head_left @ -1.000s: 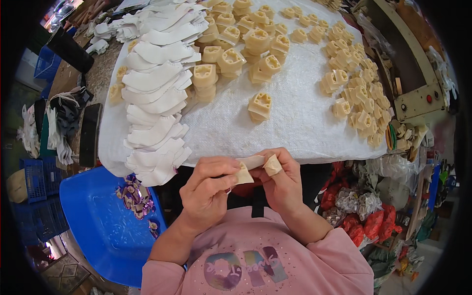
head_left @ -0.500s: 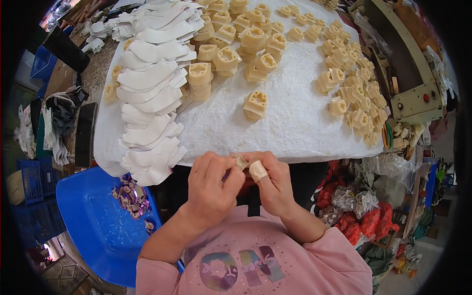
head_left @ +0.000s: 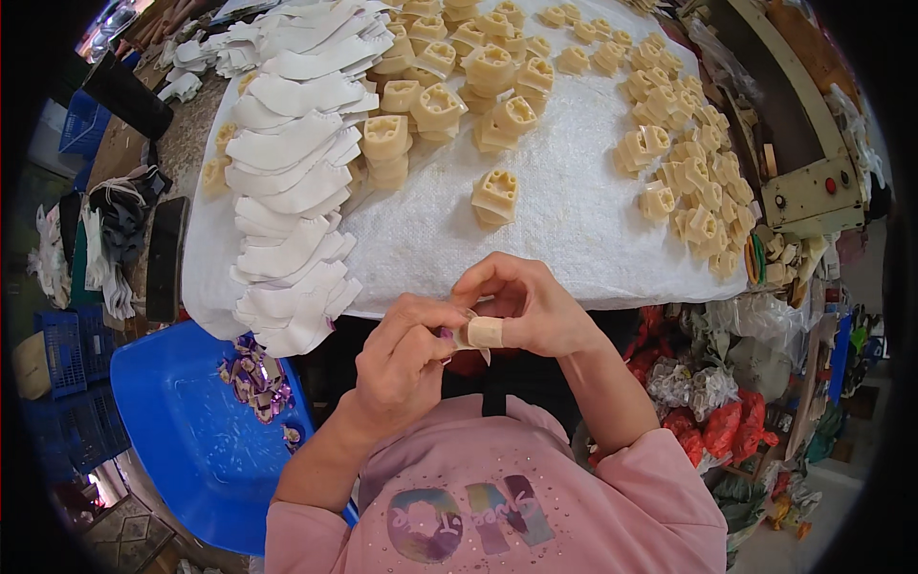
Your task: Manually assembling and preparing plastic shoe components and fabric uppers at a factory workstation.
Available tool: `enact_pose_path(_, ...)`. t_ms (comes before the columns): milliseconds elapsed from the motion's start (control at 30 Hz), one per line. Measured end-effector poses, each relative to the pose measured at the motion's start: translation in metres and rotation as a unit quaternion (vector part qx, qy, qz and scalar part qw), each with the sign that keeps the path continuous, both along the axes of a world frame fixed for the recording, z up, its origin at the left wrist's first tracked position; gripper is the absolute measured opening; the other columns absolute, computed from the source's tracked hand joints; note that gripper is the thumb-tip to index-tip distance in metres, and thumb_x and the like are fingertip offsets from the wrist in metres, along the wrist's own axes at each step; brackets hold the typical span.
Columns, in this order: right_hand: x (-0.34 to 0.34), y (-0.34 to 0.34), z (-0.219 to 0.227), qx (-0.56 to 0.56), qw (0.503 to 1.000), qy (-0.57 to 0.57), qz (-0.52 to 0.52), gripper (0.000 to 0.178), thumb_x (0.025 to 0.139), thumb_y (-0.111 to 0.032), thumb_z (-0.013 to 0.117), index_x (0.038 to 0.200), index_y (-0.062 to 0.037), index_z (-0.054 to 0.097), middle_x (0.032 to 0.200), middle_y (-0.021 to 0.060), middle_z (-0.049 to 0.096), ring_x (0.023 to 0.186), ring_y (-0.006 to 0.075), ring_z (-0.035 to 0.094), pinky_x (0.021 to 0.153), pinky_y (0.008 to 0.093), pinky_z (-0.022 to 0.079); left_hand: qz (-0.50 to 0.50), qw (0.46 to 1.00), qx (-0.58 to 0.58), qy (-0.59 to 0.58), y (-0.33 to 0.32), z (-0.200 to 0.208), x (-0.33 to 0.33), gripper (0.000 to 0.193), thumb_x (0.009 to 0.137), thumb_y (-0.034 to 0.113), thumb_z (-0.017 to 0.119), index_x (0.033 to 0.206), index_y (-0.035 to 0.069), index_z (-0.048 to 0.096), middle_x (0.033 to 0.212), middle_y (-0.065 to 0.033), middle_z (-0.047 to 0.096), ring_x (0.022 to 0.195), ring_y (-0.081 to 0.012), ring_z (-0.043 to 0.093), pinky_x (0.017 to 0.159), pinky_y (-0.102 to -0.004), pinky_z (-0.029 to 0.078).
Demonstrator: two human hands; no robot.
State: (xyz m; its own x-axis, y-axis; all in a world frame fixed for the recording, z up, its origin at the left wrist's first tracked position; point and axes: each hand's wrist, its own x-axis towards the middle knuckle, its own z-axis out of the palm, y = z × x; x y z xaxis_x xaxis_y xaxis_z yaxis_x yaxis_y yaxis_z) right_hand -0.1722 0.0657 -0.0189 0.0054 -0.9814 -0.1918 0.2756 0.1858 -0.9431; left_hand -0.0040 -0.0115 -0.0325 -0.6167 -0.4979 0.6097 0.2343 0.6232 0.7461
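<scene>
My left hand (head_left: 404, 352) is closed, fingertips pinching a small pale piece (head_left: 461, 358) that looks thin and curved; most of it is hidden by the fingers. Dark purple shows on the left fingernails. My right hand (head_left: 543, 304) meets it from the other side, its thumb pressed to the piece and its index finger curled above. A beige wrap (head_left: 486, 332) covers the right thumb tip. Both hands are just off the table's near edge, over my lap. Beyond them, a short stack of cream moulded pieces with holes (head_left: 495, 198) stands alone on the white woven cover (head_left: 564, 258).
Overlapping white curved strips (head_left: 292, 182) run down the table's left side. Many cream moulded pieces (head_left: 488, 72) stand stacked at the back, with smaller ones (head_left: 703, 177) heaped right. A blue basin (head_left: 206, 450) with purple scraps (head_left: 256, 383) sits lower left. Red bags (head_left: 722, 430) lie lower right.
My right hand has moved up, its index finger lifting into a curl and its thumb turning sideways. My left hand has dropped slightly and turned, still pinching the piece.
</scene>
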Motion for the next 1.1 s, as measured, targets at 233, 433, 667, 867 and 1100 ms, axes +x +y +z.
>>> enact_pose_path(233,0.007,-0.003,-0.009,0.032,0.997,0.032,-0.067,0.034,0.085,-0.012,0.063,0.115,0.0004,0.052,0.088,0.0074,0.064,0.085,0.0111,0.060,0.074,0.0266,0.050,0.033,0.991,0.126,-0.020,0.004,0.000,-0.003,0.020,0.071,-0.013,0.066,0.082,0.000,0.055,0.090,-0.0139,0.063,0.076,-0.0197,0.061,0.065,-0.0274,0.049)
enact_pose_path(433,0.004,0.003,-0.010,-0.207,0.954,0.196,-0.094,0.028,0.087,-0.005,0.054,0.115,-0.0040,0.055,0.113,0.0122,0.055,0.105,0.0225,0.050,0.092,0.0339,0.038,0.051,0.926,0.374,0.022,0.007,0.001,-0.005,0.017,0.078,-0.008,0.065,0.094,-0.005,0.058,0.096,-0.0124,0.062,0.089,-0.0157,0.059,0.080,-0.0276,0.048)
enact_pose_path(667,0.022,-0.002,-0.014,-0.221,0.894,0.337,-0.198,0.018,0.074,0.001,0.057,0.090,-0.0051,0.052,0.093,0.0085,0.051,0.089,0.0271,0.043,0.080,0.0331,0.037,0.044,0.932,0.358,0.023,0.013,0.004,-0.017,0.012,0.079,-0.006,0.066,0.089,-0.003,0.061,0.099,-0.0124,0.063,0.089,-0.0137,0.062,0.075,-0.0252,0.052)
enact_pose_path(867,0.017,-0.004,-0.002,-0.288,0.806,0.476,-0.202,0.011,0.075,-0.002,0.058,0.085,-0.0049,0.052,0.089,0.0072,0.052,0.087,0.0270,0.043,0.077,0.0342,0.037,0.051,0.937,0.346,-0.012,0.016,0.005,-0.016,0.014,0.077,-0.001,0.070,0.088,0.000,0.063,0.101,-0.0131,0.062,0.088,-0.0156,0.060,0.071,-0.0265,0.050)
enact_pose_path(1100,0.009,0.012,-0.009,-0.221,0.962,0.016,-0.161,0.011,0.087,-0.011,0.057,0.093,-0.0025,0.058,0.097,0.0048,0.057,0.093,0.0148,0.049,0.082,0.0297,0.042,0.103,0.991,0.077,-0.023,0.006,0.009,-0.009,0.013,0.069,0.005,0.073,0.080,0.007,0.067,0.104,-0.0114,0.056,0.089,-0.0247,0.051,0.071,-0.0323,0.042)
